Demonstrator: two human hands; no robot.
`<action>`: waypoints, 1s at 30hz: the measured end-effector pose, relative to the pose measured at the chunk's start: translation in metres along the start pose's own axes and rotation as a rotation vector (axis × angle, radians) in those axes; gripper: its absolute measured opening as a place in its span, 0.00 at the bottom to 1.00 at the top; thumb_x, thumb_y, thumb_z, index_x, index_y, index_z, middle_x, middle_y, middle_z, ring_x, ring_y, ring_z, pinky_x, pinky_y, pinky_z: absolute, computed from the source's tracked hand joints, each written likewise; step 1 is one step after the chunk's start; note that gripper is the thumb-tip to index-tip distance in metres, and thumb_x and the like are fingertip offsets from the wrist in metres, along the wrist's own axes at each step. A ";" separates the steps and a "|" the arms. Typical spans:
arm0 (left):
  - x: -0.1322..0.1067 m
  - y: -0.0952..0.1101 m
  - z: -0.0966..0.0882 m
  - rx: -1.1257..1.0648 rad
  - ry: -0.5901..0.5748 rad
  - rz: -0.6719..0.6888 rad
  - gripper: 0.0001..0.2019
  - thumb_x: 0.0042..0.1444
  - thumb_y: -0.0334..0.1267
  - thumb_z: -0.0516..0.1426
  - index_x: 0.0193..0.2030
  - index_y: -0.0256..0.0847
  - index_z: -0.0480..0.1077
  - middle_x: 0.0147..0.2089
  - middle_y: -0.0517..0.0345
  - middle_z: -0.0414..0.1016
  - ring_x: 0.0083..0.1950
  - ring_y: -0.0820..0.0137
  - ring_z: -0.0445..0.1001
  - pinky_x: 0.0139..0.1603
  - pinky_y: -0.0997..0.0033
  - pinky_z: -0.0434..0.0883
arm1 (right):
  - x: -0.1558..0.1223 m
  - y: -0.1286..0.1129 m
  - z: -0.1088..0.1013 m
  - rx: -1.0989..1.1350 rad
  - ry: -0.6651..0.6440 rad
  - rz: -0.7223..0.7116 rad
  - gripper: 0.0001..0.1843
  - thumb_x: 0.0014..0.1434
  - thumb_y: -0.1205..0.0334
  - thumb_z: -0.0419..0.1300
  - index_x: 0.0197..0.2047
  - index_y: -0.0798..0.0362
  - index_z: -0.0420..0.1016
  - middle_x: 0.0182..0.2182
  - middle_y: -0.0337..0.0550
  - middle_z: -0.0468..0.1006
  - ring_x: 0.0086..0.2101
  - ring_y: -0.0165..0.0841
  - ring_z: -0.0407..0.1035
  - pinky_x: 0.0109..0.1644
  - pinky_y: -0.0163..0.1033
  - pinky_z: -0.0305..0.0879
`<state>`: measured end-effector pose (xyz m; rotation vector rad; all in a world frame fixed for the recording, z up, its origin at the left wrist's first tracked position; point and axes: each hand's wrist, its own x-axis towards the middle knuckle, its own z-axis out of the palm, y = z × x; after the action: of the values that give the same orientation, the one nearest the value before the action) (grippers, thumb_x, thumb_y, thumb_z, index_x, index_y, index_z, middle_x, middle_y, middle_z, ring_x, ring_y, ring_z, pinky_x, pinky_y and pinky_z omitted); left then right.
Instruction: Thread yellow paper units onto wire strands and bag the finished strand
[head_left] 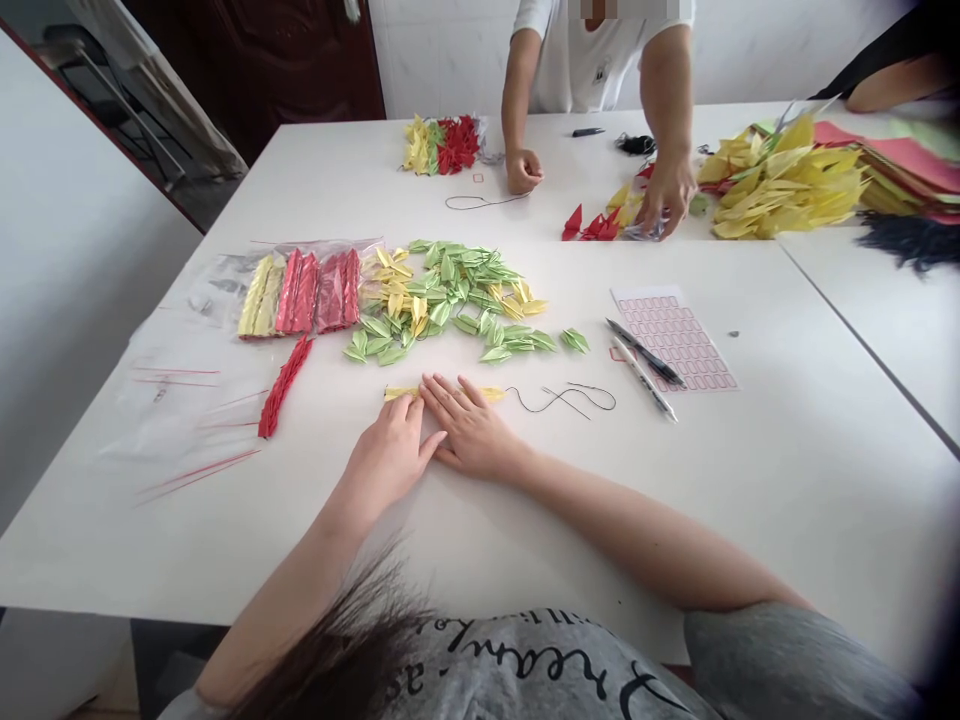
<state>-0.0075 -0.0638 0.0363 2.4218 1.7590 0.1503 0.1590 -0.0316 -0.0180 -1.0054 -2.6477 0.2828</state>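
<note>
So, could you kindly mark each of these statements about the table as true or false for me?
Both the left hand and the right hand touch a yellow folded paper piece: true.
The black thread lies left of the left hand: false, it lies right of the right hand.
A pile of green and yellow folded paper pieces lies beyond the hands: true.
The red strand of folded pieces lies beside the two pens: false, it lies far left of them, on clear plastic.

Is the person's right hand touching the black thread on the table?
Apart. The head view shows a folded yellow paper piece and a gap of white table between the right hand and the black thread.
</note>
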 end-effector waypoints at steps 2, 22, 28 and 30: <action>-0.001 0.000 -0.001 -0.010 -0.013 -0.003 0.23 0.65 0.45 0.55 0.62 0.32 0.65 0.58 0.41 0.71 0.60 0.55 0.71 0.52 0.62 0.74 | 0.000 -0.001 0.000 0.010 -0.014 0.003 0.43 0.66 0.46 0.51 0.72 0.69 0.48 0.72 0.62 0.46 0.71 0.49 0.41 0.74 0.59 0.40; -0.001 0.007 -0.004 0.042 -0.049 -0.019 0.29 0.66 0.52 0.51 0.62 0.27 0.65 0.59 0.36 0.70 0.59 0.50 0.71 0.52 0.56 0.75 | -0.015 -0.020 -0.001 -0.098 -0.027 0.312 0.44 0.66 0.47 0.49 0.73 0.72 0.44 0.72 0.66 0.41 0.71 0.55 0.39 0.70 0.69 0.39; 0.003 -0.016 -0.005 -0.091 0.071 0.055 0.19 0.65 0.46 0.55 0.56 0.36 0.71 0.54 0.45 0.74 0.55 0.56 0.74 0.55 0.58 0.74 | -0.015 -0.009 -0.013 -0.040 0.060 0.241 0.40 0.68 0.47 0.49 0.73 0.65 0.48 0.71 0.64 0.48 0.70 0.53 0.44 0.70 0.71 0.38; 0.006 -0.033 -0.008 -0.167 0.135 0.095 0.16 0.64 0.42 0.57 0.55 0.39 0.71 0.54 0.49 0.74 0.56 0.58 0.73 0.58 0.58 0.72 | -0.015 0.004 -0.023 -0.015 0.145 0.167 0.33 0.69 0.51 0.50 0.71 0.60 0.53 0.70 0.61 0.54 0.69 0.50 0.50 0.70 0.69 0.41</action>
<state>-0.0382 -0.0473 0.0380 2.4240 1.6106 0.4618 0.1802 -0.0371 -0.0005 -1.2062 -2.4443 0.2170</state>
